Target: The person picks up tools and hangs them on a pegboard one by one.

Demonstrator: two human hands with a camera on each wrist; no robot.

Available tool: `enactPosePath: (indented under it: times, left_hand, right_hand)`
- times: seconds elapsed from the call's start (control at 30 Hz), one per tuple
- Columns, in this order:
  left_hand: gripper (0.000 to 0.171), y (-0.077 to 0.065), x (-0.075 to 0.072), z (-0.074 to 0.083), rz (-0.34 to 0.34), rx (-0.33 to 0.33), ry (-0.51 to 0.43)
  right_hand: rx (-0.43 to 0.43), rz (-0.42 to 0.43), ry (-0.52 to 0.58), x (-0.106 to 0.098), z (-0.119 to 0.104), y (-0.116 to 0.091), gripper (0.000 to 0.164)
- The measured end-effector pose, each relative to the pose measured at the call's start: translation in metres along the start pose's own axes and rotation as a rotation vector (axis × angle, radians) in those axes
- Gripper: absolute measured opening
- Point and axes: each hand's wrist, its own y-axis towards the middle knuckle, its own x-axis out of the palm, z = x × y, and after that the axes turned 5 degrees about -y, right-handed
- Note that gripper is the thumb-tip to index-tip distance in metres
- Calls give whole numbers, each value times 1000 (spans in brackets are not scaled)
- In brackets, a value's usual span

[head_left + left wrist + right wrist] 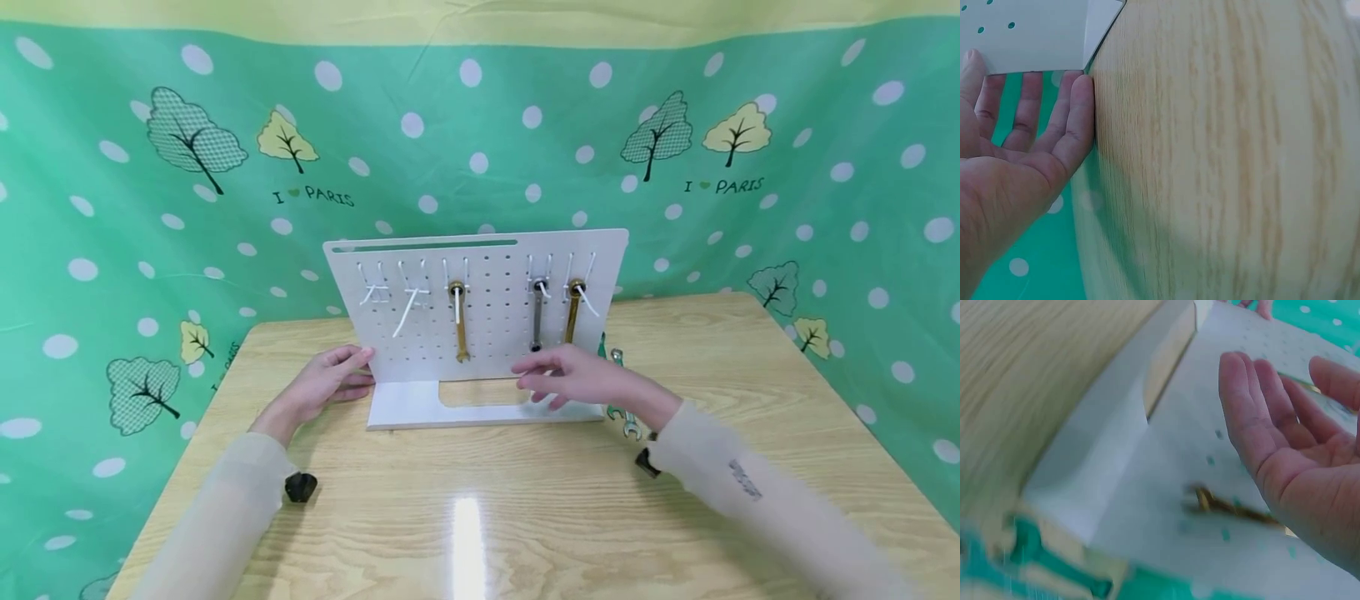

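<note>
A white pegboard (pixel 420 367) stands upright on its flat base. My left hand (pixel 330 383) holds its left edge, thumb on the front face and fingers behind, as the left wrist view shows. A gold wrench (pixel 461 329) hangs from a middle hook. Farther right hang a dark grey wrench (pixel 537 312) and a bronze wrench (pixel 573 317). My right hand (pixel 573 377) hovers before the board's lower right with loosely bent fingers and nothing in them. It overlaps the lower end of the bronze wrench in the head view.
Two bare white hooks (pixel 407 312) stick out on the board's left side. Green and silver wrenches (pixel 632 425) lie on the wooden table (pixel 450 483) just past the base's right end. A green dotted cloth (pixel 480 192) hangs behind the board.
</note>
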Motion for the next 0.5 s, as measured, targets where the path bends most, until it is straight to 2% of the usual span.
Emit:
enactPosePath:
  times: [0.13,0.23,0.37,0.5]
  left_hand:
    - [42,-3,0,-1,-4,-4,-6]
    - [42,-5,0,-1,-4,-8,-8]
    - [41,-5,0,0,-5,-9,-6]
    - [39,-2,0,2,-7,1,-2]
  right_hand:
    - [-22,-16,-66,-22,8,-31,45]
    - [-23,5,-73,-39,17,-53,42]
    - [31,155,-47,-60,35,-75,43]
    - [97,319,40,-71,60,-83,55]
